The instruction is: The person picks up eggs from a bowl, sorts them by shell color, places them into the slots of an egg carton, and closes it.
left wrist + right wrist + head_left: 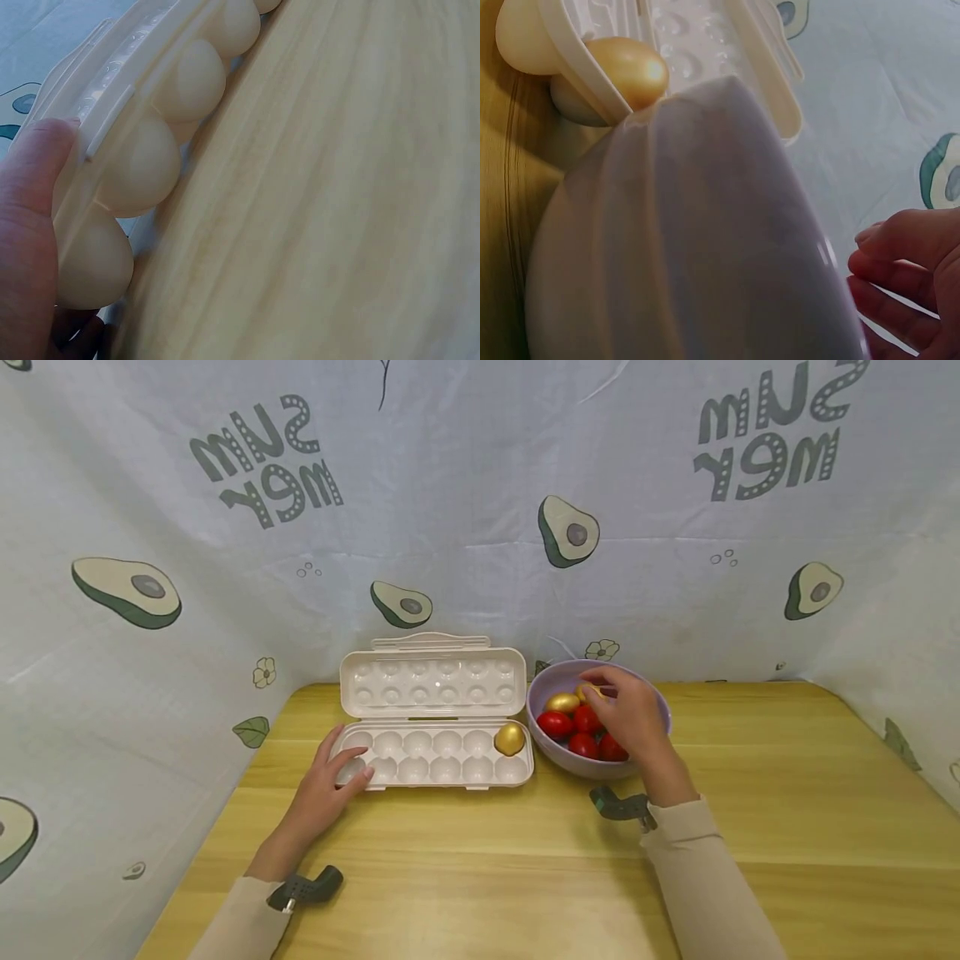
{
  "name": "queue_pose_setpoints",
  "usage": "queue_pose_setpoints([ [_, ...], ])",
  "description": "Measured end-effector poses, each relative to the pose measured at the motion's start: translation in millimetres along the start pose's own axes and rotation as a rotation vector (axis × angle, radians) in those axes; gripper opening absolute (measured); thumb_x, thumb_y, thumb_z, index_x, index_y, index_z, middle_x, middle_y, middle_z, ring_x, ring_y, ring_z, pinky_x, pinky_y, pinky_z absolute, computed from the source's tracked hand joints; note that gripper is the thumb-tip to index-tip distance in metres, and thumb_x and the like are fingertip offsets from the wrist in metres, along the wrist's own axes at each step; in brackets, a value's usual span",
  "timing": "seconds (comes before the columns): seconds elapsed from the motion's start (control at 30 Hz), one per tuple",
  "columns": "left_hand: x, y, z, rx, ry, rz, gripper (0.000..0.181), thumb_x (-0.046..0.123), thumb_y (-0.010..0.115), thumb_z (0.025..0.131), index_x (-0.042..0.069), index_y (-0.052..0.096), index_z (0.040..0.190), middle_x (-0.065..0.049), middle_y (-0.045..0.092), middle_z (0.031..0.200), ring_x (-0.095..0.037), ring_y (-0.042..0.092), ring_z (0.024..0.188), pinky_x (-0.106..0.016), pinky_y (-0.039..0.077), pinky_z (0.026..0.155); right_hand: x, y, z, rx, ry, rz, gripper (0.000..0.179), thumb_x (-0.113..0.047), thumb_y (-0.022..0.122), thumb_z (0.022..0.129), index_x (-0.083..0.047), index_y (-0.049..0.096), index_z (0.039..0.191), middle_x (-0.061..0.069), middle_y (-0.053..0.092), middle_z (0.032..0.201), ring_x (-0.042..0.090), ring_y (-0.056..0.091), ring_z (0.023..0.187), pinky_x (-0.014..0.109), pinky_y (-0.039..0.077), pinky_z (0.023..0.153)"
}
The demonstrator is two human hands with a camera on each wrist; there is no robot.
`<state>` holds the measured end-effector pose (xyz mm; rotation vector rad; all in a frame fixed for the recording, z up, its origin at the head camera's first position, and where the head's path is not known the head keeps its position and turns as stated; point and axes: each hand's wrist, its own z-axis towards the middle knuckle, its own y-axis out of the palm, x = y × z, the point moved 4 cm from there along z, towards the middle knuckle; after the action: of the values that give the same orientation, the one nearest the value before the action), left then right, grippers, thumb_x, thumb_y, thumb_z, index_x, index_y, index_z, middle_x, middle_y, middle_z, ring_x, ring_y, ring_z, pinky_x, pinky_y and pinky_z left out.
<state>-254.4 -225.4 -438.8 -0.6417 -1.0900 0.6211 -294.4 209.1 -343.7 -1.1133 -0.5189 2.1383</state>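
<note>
A cream egg box (446,789) lies unfolded, its dimpled lid (433,685) tipped back. One gold egg (510,739) sits in the back right cup; the same egg (634,71) shows past the bowl in the right wrist view. My left hand (324,789) holds the box's left end, thumb (41,161) over the front rim. Beside the box stands a lilac bowl (592,767) with gold eggs (562,703) and several red eggs (555,725). My right hand (632,710) hovers over the bowl with bent, parted fingers, close above a gold egg that they partly cover.
The wooden table (480,868) carries the box and bowl near its back edge. A pale cloth (465,510) printed with avocados hangs right behind them and along both sides. Dark wrist mounts (306,888) sit at both cuffs.
</note>
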Motion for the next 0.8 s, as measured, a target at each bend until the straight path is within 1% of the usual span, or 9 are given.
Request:
queue_pose_setpoints([
  [0.17,-0.5,0.1,0.5,-0.002,-0.006,-0.001,0.04,0.032,0.065,0.091,0.009,0.064,0.123,-0.018,0.019,0.157,-0.048,0.033,0.133,-0.066,0.033,0.099,4,-4,-2.3,-0.022,0.051,0.003,0.017,-0.006,0.065,0.09,0.0,0.069,0.105,0.018,0.069,0.105,0.035,0.065,0.098,0.05,0.052,0.086],
  [0.33,-0.4,0.5,0.8,-0.001,-0.002,-0.008,0.039,0.032,0.065,0.091,0.008,0.064,0.122,-0.018,0.019,0.157,-0.048,0.034,0.133,-0.066,0.033,0.099,6,-9,-2.5,-0.018,0.057,0.023,0.018,-0.001,0.064,0.09,0.004,0.067,0.107,0.022,0.068,0.106,0.038,0.065,0.098,0.051,0.052,0.086],
  [0.57,-0.4,0.8,1.1,0.0,0.003,-0.008,0.04,0.032,0.066,0.091,0.008,0.064,0.122,-0.018,0.018,0.157,-0.048,0.033,0.133,-0.066,0.033,0.099,12,-14,-4.1,-0.035,0.112,-0.007,0.02,-0.002,0.063,0.09,0.005,0.066,0.108,0.025,0.066,0.108,0.04,0.065,0.098,0.052,0.052,0.086],
  [0.8,-0.8,0.6,1.1,0.003,0.004,-0.008,0.04,0.032,0.066,0.091,0.008,0.064,0.122,-0.018,0.019,0.157,-0.048,0.034,0.133,-0.066,0.034,0.099,18,-14,-6.1,-0.055,0.165,-0.039,0.022,-0.003,0.063,0.091,0.006,0.065,0.111,0.026,0.066,0.106,0.039,0.064,0.096,0.051,0.052,0.086],
])
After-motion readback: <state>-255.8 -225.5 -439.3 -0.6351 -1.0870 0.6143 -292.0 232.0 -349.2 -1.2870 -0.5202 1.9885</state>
